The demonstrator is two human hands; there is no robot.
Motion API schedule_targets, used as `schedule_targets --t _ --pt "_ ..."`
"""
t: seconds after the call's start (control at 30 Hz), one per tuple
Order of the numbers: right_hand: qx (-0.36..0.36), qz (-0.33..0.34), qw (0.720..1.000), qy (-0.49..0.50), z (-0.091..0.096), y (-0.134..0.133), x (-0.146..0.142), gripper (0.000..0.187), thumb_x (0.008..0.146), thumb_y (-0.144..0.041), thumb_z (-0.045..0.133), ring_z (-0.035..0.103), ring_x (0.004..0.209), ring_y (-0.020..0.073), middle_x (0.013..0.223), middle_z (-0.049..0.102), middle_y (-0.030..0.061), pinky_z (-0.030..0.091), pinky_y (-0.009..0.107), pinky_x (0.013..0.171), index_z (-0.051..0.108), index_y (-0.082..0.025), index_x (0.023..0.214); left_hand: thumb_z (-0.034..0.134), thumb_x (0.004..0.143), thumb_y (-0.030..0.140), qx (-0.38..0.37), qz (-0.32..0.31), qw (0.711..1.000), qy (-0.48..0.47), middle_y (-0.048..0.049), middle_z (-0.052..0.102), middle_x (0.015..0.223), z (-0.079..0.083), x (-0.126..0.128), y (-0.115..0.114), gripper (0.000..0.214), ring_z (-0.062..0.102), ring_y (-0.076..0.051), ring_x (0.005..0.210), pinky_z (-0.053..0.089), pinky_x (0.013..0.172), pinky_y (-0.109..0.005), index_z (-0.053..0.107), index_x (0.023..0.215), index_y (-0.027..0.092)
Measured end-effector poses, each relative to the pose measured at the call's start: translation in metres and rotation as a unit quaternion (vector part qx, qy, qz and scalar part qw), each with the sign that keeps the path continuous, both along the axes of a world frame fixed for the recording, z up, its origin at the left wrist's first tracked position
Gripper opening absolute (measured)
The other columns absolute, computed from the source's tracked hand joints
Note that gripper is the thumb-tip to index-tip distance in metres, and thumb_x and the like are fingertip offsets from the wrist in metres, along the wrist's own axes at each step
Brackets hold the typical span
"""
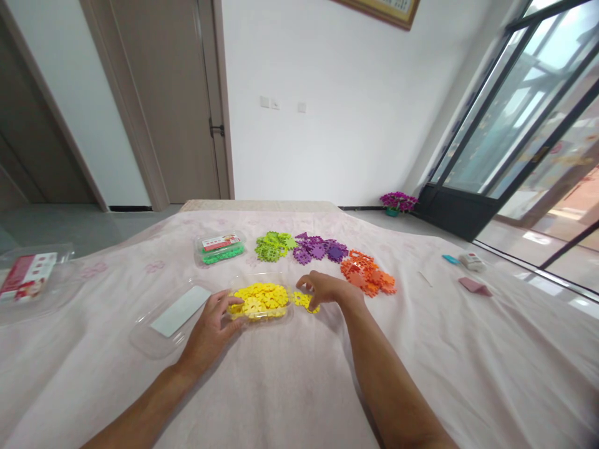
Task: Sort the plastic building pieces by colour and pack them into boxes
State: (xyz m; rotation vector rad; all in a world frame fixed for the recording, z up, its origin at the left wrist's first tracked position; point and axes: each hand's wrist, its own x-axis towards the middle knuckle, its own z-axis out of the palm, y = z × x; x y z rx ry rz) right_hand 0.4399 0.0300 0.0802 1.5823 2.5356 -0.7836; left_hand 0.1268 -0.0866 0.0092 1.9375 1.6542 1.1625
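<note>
With left hand [213, 327], gripping clear plastic tray [267, 321] of yellow snowflake-shaped pieces [262, 298]; with right hand [327, 288], pinching last loose yellow pieces [306, 302] (purple heap [321, 249], orange heap [367, 273] beyond, unboxed).

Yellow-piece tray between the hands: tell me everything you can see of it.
The clear tray is shallow, thin see-through plastic, upright on the pink cloth and heaped with flat yellow pieces. The left hand grips its left rim; the right hand is just beyond its right end, touching loose yellow pieces. A clear lid lies to its left.
</note>
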Motion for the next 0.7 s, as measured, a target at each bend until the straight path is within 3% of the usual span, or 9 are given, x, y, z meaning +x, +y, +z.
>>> schedule_targets --t 0.13,0.33,0.5,0.6,0.7 --pt "0.0 0.025 1.0 0.0 -0.005 0.003 -0.003 0.073 0.054 -0.018 0.085 0.062 0.095 0.0197 0.11 0.062 0.0029 0.045 0.024 0.074 0.063 -0.029 0.123 0.058 0.088 0.042 0.029 0.017 0.998 0.044 -0.0097 0.048 0.136 0.0 0.003 -0.003 0.034 0.049 -0.029 0.131 0.041 0.11 -0.05 0.065 0.115 0.024" --pt "0.006 0.035 0.999 0.007 -0.007 0.004 -0.005 0.049 0.055 -0.019 0.084 0.057 0.08 0.0154 0.092 0.064 -0.0011 0.037 0.022 0.061 0.065 -0.021 0.1 0.057 0.09 0.038 0.119 0.039 0.983 0.137 -0.0141 0.038 0.148 0.003 0.006 -0.008 0.037 0.044 -0.032 0.135 0.039 0.111 -0.052 0.064 0.123 0.021" --pt "0.008 0.01 0.999 0.048 0.0 0.0 -0.005 0.034 0.058 -0.018 0.079 0.052 0.07 0.0118 0.08 0.062 -0.0039 0.031 0.021 0.057 0.063 -0.019 0.088 0.057 0.089 0.033 0.128 0.023 0.978 0.166 -0.0117 0.043 0.146 0.004 0.004 -0.009 0.033 0.048 -0.031 0.131 0.042 0.109 -0.05 0.065 0.12 0.023" --pt "0.098 -0.01 0.991 0.095 0.007 -0.002 -0.006 0.02 0.064 -0.017 0.071 0.048 0.065 0.0101 0.074 0.059 -0.0041 0.028 0.022 0.056 0.061 -0.017 0.081 0.055 0.088 0.026 0.141 0.025 0.976 0.164 -0.0125 0.046 0.144 0.006 0.003 -0.01 0.038 0.048 -0.029 0.131 0.041 0.11 -0.048 0.059 0.126 0.021" --pt "0.207 -0.072 0.958 0.187 0.011 -0.003 -0.01 0.013 0.068 -0.017 0.067 0.046 0.061 0.0094 0.068 0.054 -0.0048 0.028 0.023 0.055 0.058 -0.017 0.077 0.046 0.083 0.009 0.162 0.034 0.97 0.177 -0.0127 0.048 0.143 0.012 0.001 -0.014 0.046 0.046 -0.026 0.133 0.037 0.113 -0.044 0.055 0.127 0.018"
